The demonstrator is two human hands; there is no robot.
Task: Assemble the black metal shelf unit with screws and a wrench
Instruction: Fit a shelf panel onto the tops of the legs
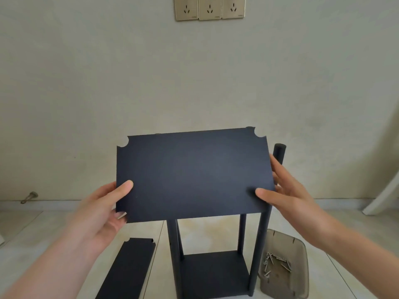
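Placement step: upper shelf panel (192, 173).
Left hand (103, 210) and right hand (287, 190) gripped its side edges; I held it above the posts (262, 244); next, I judged, its notched corners (248, 135) needed lining up with them.

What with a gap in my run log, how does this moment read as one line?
left hand: grips panel; right hand: grips panel; panel: held over frame; screws: in tray

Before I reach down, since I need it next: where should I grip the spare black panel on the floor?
Probably its far short end, from above: the spare panel lies flat, and that notched end sits clear, left of the frame.
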